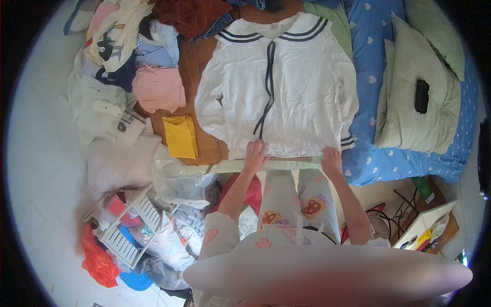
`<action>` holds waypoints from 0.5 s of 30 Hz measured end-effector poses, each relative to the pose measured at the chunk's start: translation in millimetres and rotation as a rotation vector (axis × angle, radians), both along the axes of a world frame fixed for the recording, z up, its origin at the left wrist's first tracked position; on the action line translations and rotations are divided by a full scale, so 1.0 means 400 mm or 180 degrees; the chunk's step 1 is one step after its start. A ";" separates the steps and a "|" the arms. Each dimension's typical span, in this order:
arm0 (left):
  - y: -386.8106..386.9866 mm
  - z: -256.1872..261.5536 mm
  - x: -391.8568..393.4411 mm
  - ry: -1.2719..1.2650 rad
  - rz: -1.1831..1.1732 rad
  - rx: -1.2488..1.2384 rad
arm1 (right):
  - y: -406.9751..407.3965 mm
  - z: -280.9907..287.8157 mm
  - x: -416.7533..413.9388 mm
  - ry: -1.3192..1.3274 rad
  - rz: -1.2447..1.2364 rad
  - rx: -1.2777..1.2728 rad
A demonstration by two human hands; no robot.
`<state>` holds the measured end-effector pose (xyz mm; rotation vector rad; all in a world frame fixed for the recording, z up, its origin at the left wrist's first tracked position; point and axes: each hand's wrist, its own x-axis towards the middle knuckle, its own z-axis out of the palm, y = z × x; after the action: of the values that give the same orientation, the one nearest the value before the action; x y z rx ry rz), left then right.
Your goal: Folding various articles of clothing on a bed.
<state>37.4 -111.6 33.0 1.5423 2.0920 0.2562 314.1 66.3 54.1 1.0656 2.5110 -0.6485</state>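
A white long-sleeved blouse with a striped sailor collar and a thin dark tie lies spread flat, collar away from me. My left hand rests on its bottom hem near the lower end of the tie. At the hem's right corner, beside the striped cuff, is my right hand. Whether the fingers of either hand pinch the cloth cannot be told. A folded yellow garment lies left of the blouse on the brown mat.
Piled clothes, among them a pink folded garment, lie at the left. Blue heart-patterned bedding and a pillow bearing a black object are at the right. A white rack with bags stands at lower left.
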 end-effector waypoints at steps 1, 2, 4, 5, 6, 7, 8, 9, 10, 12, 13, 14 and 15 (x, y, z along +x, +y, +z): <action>0.010 -0.006 0.005 0.0034 -0.0223 0.0022 | -0.004 -0.013 -0.009 0.0106 0.0361 0.0075; 0.019 -0.012 0.007 0.0128 -0.0250 0.0112 | -0.009 -0.039 -0.016 0.0091 0.0495 0.0325; 0.036 -0.021 0.006 0.0194 -0.0324 0.0144 | -0.012 -0.071 -0.015 0.0034 0.0456 0.0324; 0.042 -0.023 0.003 0.0261 -0.0390 0.0185 | -0.015 -0.083 -0.012 -0.0024 0.0425 0.0331; 0.042 -0.026 -0.002 0.0264 -0.0397 0.0175 | -0.014 -0.086 -0.014 -0.0020 0.0419 0.0321; 0.039 -0.028 -0.009 0.0306 -0.0511 0.0214 | -0.012 -0.087 -0.015 -0.0065 0.0402 0.0311; 0.035 -0.027 -0.015 0.0348 -0.0625 0.0254 | -0.012 -0.088 -0.017 -0.0111 0.0387 0.0303; 0.034 -0.027 -0.016 0.0344 -0.0634 0.0258 | -0.009 -0.093 -0.010 -0.0116 0.0378 0.0306; 0.032 -0.027 -0.018 0.0254 -0.0638 0.0279 | -0.004 -0.097 -0.002 0.0052 0.0409 0.0357; 0.025 -0.028 -0.019 0.0174 -0.0643 0.0299 | 0.000 -0.105 0.006 0.0228 0.0439 0.0409; 0.018 -0.030 -0.021 0.0204 -0.0637 0.0384 | -0.001 -0.108 0.005 0.0199 0.0447 0.0417; 0.012 -0.032 -0.022 0.0235 -0.0631 0.0469 | -0.002 -0.111 0.005 0.0169 0.0455 0.0425; 0.014 -0.028 -0.017 0.0226 -0.0642 0.0474 | -0.003 -0.104 0.002 0.0160 0.0445 0.0428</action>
<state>30.4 -106.1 21.6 1.8610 1.9895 0.2928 315.0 65.0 12.4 0.9173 2.6760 -0.4788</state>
